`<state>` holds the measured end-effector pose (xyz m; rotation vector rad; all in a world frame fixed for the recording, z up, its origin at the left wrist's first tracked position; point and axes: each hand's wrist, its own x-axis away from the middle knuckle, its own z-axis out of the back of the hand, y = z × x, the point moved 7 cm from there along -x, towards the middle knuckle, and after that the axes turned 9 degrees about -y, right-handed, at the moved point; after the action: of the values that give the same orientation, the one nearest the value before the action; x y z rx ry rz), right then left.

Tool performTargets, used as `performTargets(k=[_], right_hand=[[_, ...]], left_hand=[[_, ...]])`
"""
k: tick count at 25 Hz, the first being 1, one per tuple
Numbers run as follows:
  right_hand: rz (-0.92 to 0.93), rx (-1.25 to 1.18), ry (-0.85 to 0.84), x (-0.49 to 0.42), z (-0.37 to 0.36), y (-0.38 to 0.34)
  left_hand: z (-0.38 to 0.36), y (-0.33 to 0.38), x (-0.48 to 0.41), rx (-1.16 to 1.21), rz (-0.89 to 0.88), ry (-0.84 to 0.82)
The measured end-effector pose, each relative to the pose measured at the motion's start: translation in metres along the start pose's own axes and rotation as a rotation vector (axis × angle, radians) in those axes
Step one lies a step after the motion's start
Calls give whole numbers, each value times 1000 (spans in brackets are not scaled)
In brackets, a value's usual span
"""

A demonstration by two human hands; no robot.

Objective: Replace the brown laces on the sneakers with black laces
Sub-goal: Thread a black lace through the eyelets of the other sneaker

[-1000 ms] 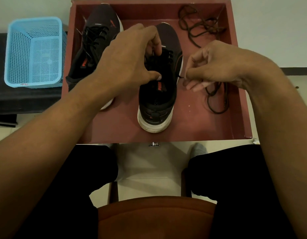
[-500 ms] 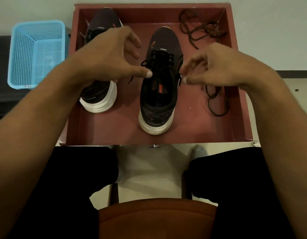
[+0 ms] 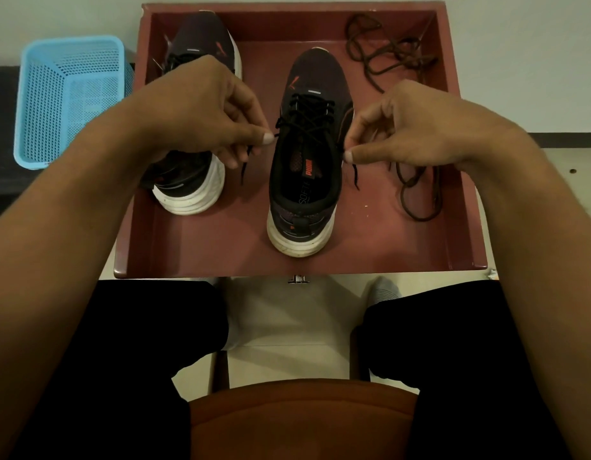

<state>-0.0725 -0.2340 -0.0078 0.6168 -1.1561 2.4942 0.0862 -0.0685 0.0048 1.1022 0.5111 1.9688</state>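
Working out of a red wooden tray (image 3: 387, 234) here, with a blue plastic basket (image 3: 68, 97) off to the left. Looks like the last stretch on the nearer sneaker (image 3: 315, 78), standing mid-tray with its heel toward the camera and already criss-crossed with black lace (image 3: 307, 117) up to the top eyelets. Seems the same on the other sneaker (image 3: 188, 190) at the left, though mostly hidden behind the arm.

Pinching the left lace end (image 3: 246, 164) between thumb and forefinger of the left hand (image 3: 201, 111), other fingers curled in. Same grip from the right hand (image 3: 417, 127) on the right end (image 3: 355, 175). Both held out sideways, short tails dangling. Old brown laces (image 3: 383, 54) out of the shoes, lying loose along the tray's right side.

Probably next: evening up the two ends, snugging the crossings, then tying off. Needs an equal pull so as not to drag one end back through.

Readable stuff: "PUMA" on the orange patch (image 3: 308, 168) inside the shoe, plus "SOFT…" on the insole (image 3: 304, 194), rest cut off.
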Motion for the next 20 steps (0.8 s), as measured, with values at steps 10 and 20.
performTargets(k=[10, 20], right_hand=[[-150, 133, -71, -7, -7, 16], [92, -39, 53, -1, 3, -6]], left_hand=[[-5, 0, 0, -51, -11, -58], [1, 10, 0, -119, -98, 49]])
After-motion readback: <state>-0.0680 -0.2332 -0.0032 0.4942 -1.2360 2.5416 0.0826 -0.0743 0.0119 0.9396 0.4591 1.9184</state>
